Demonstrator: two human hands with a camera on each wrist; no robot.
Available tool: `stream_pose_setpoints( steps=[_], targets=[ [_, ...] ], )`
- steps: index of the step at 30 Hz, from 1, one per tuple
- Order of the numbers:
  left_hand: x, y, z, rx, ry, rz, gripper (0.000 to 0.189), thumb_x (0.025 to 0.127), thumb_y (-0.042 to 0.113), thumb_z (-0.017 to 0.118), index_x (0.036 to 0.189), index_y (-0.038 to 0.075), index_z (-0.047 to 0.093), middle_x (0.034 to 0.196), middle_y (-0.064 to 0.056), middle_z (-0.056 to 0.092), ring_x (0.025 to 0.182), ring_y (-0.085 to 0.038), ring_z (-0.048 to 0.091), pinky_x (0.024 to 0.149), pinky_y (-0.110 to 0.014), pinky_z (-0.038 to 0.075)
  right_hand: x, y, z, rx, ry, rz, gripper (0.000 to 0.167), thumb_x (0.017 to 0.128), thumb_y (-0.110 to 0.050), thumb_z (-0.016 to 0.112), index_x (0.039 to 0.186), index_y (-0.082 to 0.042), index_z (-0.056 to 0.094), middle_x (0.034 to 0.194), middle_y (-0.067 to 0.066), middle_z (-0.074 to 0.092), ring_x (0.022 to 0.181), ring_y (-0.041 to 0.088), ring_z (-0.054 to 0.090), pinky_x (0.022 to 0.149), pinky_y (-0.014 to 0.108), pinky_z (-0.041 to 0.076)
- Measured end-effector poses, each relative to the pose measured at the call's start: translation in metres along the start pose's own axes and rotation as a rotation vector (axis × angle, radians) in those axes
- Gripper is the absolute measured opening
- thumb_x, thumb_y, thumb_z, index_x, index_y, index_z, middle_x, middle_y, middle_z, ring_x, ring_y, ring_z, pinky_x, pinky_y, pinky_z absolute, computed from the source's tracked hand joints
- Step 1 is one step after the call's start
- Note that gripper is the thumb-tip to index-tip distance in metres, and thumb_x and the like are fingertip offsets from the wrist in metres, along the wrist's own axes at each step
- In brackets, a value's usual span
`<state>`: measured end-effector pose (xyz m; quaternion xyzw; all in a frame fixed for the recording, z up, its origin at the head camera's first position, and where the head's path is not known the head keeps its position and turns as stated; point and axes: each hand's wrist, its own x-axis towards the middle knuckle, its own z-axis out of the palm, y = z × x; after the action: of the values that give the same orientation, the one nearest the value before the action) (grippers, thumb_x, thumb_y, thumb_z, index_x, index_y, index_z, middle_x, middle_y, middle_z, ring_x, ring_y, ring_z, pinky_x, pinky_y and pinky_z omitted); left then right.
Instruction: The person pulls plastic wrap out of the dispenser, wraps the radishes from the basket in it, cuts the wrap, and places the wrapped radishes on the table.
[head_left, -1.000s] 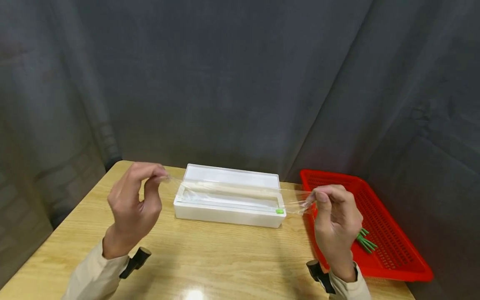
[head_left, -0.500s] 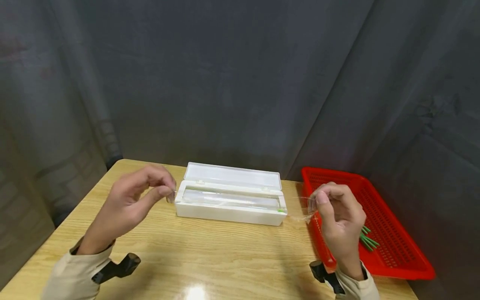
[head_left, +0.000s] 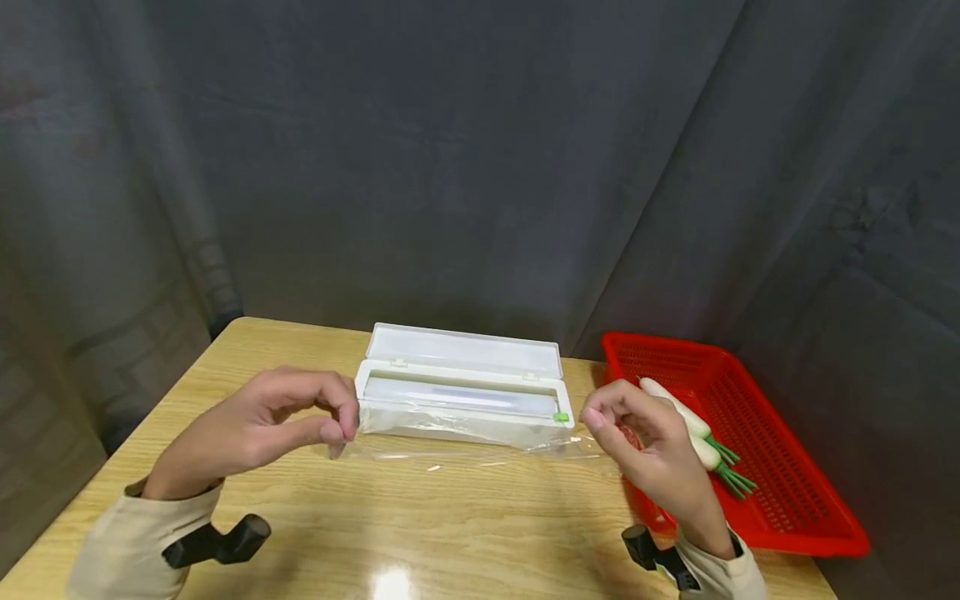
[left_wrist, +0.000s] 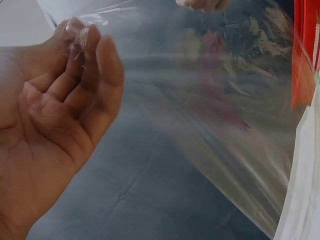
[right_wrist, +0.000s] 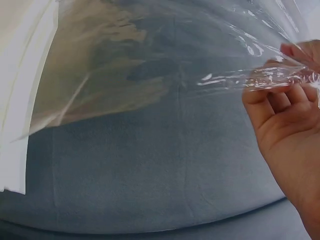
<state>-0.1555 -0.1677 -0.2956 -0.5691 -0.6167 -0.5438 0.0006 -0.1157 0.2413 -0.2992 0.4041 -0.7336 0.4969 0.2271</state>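
A clear sheet of cling film stretches from a white dispenser box, its lid raised and a roll visible inside. At the left, my left hand pinches one corner of the film between thumb and fingertips. The opposite corner is pinched by my right hand, close to the red basket. Taut film fans out from the fingertips in the left wrist view. In the right wrist view the film gathers in folds at the right hand. A green slider sits at the box's front right.
A red perforated basket stands at the right, partly behind the right hand. In it lie white radishes with green stems. The wooden table runs under everything, with a dark curtain behind.
Both hands have come down and toward me, pulling the film out over the box's front edge. The right hand has also shifted left, uncovering the radishes.
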Motion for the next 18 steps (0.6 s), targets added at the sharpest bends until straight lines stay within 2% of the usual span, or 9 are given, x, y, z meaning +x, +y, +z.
stream_pose_setpoints(
  steps=[7,9,13,18],
  targets=[
    [0.003,-0.011,0.001,-0.075,-0.144,-0.006,0.032,0.093,-0.023,0.057,0.105,0.006,0.063,0.084,-0.005,0.062,0.072,-0.015,0.062,0.065,-0.029,0.055,0.001,0.000,-0.003,-0.008,-0.155,0.057,0.033,0.087,0.023,0.063,0.098,-0.008,0.064,0.076,-0.001,0.051,0.062,0.009,0.045,0.048,0.023,0.039],
    [0.004,-0.013,0.003,-0.096,-0.185,-0.006,0.032,0.093,-0.023,0.057,0.106,0.006,0.062,0.083,-0.005,0.061,0.071,-0.015,0.061,0.065,-0.029,0.055,0.000,0.001,-0.005,-0.018,-0.204,0.097,0.037,0.087,0.023,0.063,0.098,-0.012,0.064,0.074,-0.002,0.050,0.060,0.009,0.044,0.048,0.021,0.039],
    [0.005,-0.014,0.006,-0.105,-0.230,-0.040,0.031,0.095,-0.021,0.058,0.106,0.008,0.063,0.082,-0.006,0.062,0.071,-0.016,0.061,0.066,-0.026,0.056,-0.001,0.002,-0.006,-0.024,-0.301,0.164,0.038,0.089,0.020,0.063,0.099,-0.017,0.064,0.071,-0.004,0.050,0.063,0.008,0.048,0.053,0.021,0.043],
    [0.005,-0.018,0.007,-0.105,-0.278,-0.066,0.030,0.096,-0.017,0.059,0.107,0.010,0.065,0.081,-0.006,0.062,0.071,-0.015,0.061,0.066,-0.023,0.055,-0.001,0.005,-0.002,0.048,-0.495,0.198,0.028,0.098,0.011,0.061,0.100,-0.017,0.062,0.071,-0.002,0.050,0.068,0.004,0.048,0.061,0.020,0.046]
  ],
)
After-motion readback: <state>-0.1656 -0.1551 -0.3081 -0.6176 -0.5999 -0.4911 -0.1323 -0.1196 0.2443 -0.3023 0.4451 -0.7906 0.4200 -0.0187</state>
